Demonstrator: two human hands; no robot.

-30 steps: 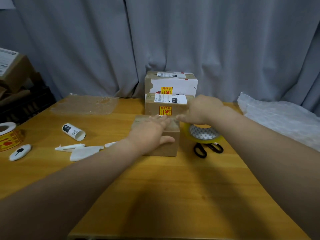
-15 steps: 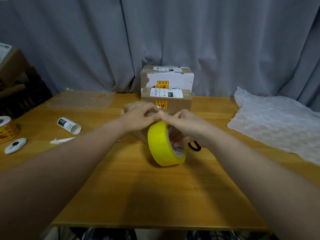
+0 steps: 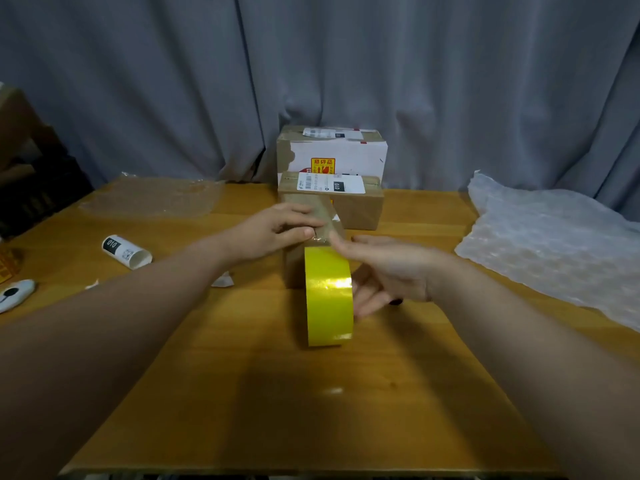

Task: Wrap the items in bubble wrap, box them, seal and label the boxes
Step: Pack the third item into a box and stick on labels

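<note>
**Head view, sole entry**

1. Left hand point(image 3: 277, 230): thumb and fingers are closed in a pinch on the free tape end point(image 3: 325, 216). This translucent strip is drawn off the roll and runs up and away from the pinch.
2. Right hand point(image 3: 384, 271): it is clasped on the yellow tape roll point(image 3: 329, 296), which stands on edge. The forefinger lies over the top of the roll just beside the pinch, and the other fingers pass behind it. The far side of the hold is hidden.
3. Small cardboard box point(image 3: 293, 268): it sits directly behind the roll and below the pinch, with no label showing. I cannot tell whether the strip touches it yet.
4. Labelled carton point(image 3: 360, 213) with white-fronted carton point(image 3: 346, 157): they are stacked beyond the pinch.
5. Bubble wrap sheet point(image 3: 554, 244): well to the right of the right hand.
6. Label tube marked 010 point(image 3: 126, 252): well to the left of the left hand.

**Risks, as judged**

- The loose strip may fold back and stick to itself or to the fingers if the pinch slackens.
- A pull off-line with the roll would likely lay the tape crooked or creased across the box seam.
- The light box has no hand on it, so it may slide or lift when the tape is pressed down.
</note>
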